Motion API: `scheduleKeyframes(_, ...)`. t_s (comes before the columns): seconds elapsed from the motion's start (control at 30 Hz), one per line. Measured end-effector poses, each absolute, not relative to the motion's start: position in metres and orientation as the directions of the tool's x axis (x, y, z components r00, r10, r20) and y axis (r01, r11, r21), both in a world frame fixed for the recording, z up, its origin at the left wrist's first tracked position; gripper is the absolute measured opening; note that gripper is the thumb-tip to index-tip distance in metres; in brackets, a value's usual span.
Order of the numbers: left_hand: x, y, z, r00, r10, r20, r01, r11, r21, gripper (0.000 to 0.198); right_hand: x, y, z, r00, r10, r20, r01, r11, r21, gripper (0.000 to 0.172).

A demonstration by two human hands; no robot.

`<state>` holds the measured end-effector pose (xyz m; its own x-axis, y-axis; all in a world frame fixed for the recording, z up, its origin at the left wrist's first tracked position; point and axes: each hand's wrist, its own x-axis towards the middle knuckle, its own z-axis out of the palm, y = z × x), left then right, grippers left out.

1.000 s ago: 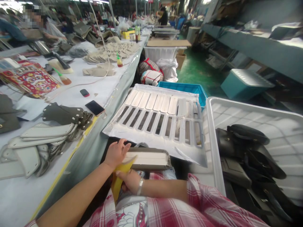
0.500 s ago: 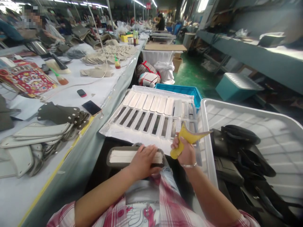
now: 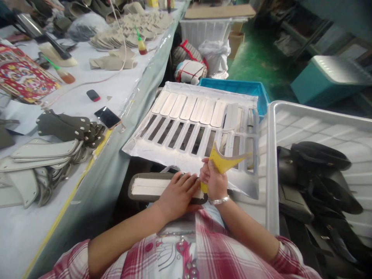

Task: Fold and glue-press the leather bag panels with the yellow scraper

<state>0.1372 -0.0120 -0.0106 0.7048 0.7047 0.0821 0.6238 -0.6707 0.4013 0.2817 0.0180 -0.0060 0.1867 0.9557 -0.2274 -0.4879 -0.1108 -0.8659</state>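
A dark grey-green bag piece [image 3: 168, 176] lies across my lap, with its flat side up. A cream strip [image 3: 151, 186], split by a lengthwise line, runs along it. My left hand [image 3: 178, 193] rests on the right part of this piece, fingers stretched out flat and thumb at the near edge. My right hand [image 3: 215, 180] is wrapped around a yellow tool [image 3: 223, 161] with a narrow grip and a wide, flared, curved end pointing up. The tool's lower end is close to the right end of the strip; whether they touch, I cannot tell.
Ahead stands a white slotted rack [image 3: 186, 149] bearing a row of cream strips [image 3: 188, 107]. A white bin [image 3: 271, 155] with dark bags [image 3: 316, 174] is at the right. On the left table lie grey leather pieces [image 3: 46, 153], a phone [image 3: 107, 117] and a glue bottle [image 3: 141, 45].
My right hand has brought the yellow tool left and down to the bag piece's right end. My left hand stays on the piece. The view has tilted downward.
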Motion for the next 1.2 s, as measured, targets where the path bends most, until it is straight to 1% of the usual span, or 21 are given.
scheduleKeyframes(0.07,0.138,-0.011,-0.01,0.711,0.698,0.086,0.642,-0.694,0.325,0.073,0.277,0.019,-0.008,0.224,0.958,-0.178,-0.423,-0.069,-0.904,0.028)
scheduleKeyframes(0.1,0.138,-0.011,-0.01,0.713,0.696,0.087,0.648,-0.701,0.298,0.074,0.277,0.02,-0.007,0.211,0.959,-0.187,-0.429,-0.081,-0.9,0.028)
scheduleKeyframes(0.2,0.138,-0.012,-0.009,0.703,0.703,0.108,0.66,-0.702,0.267,0.074,0.288,0.025,-0.001,0.103,0.952,-0.287,-0.563,-0.182,-0.806,0.025)
scheduleKeyframes(0.23,0.138,-0.013,-0.009,0.701,0.703,0.119,0.66,-0.702,0.266,0.074,0.293,0.026,0.002,0.09,0.952,-0.291,-0.602,-0.181,-0.778,0.024)
scheduleKeyframes(0.3,0.136,-0.015,-0.009,0.703,0.697,0.142,0.652,-0.711,0.263,0.075,0.3,0.026,0.008,0.124,0.963,-0.24,-0.637,-0.108,-0.763,0.021)
scheduleKeyframes(0.37,0.135,-0.016,-0.01,0.709,0.689,0.149,0.644,-0.719,0.263,0.077,0.301,0.023,0.01,0.155,0.97,-0.187,-0.62,-0.052,-0.783,0.02)
scheduleKeyframes(0.47,0.135,-0.016,-0.012,0.705,0.695,0.141,0.647,-0.711,0.275,0.077,0.292,0.017,0.006,0.159,0.974,-0.161,-0.551,-0.048,-0.833,0.024)
scheduleKeyframes(0.63,0.136,-0.015,-0.012,0.716,0.685,0.137,0.633,-0.719,0.288,0.079,0.279,0.011,-0.006,0.316,0.947,-0.063,-0.38,0.065,-0.923,0.031)
scheduleKeyframes(0.7,0.137,-0.015,-0.011,0.708,0.691,0.145,0.638,-0.714,0.287,0.078,0.282,0.013,-0.005,0.291,0.953,-0.088,-0.404,0.039,-0.914,0.032)
scheduleKeyframes(0.77,0.137,-0.016,-0.01,0.7,0.697,0.153,0.644,-0.709,0.287,0.076,0.289,0.015,-0.001,0.248,0.959,-0.14,-0.5,0.003,-0.866,0.03)
scheduleKeyframes(0.87,0.136,-0.018,-0.01,0.701,0.694,0.168,0.639,-0.714,0.286,0.076,0.3,0.017,0.006,0.252,0.959,-0.132,-0.58,0.041,-0.813,0.026)
scheduleKeyframes(0.93,0.135,-0.019,-0.011,0.7,0.693,0.173,0.638,-0.715,0.285,0.077,0.301,0.016,0.008,0.249,0.963,-0.102,-0.568,0.06,-0.821,0.026)
scheduleKeyframes(1.0,0.135,-0.019,-0.013,0.695,0.698,0.17,0.642,-0.71,0.29,0.078,0.297,0.013,0.005,0.223,0.969,-0.104,-0.543,0.035,-0.839,0.027)
scheduleKeyframes(1.13,0.135,-0.018,-0.014,0.697,0.696,0.172,0.639,-0.712,0.292,0.078,0.286,0.011,-0.005,0.232,0.969,-0.089,-0.437,0.022,-0.899,0.03)
scheduleKeyframes(1.2,0.136,-0.018,-0.013,0.69,0.701,0.182,0.644,-0.709,0.287,0.077,0.285,0.014,-0.006,0.192,0.977,-0.098,-0.411,-0.01,-0.911,0.032)
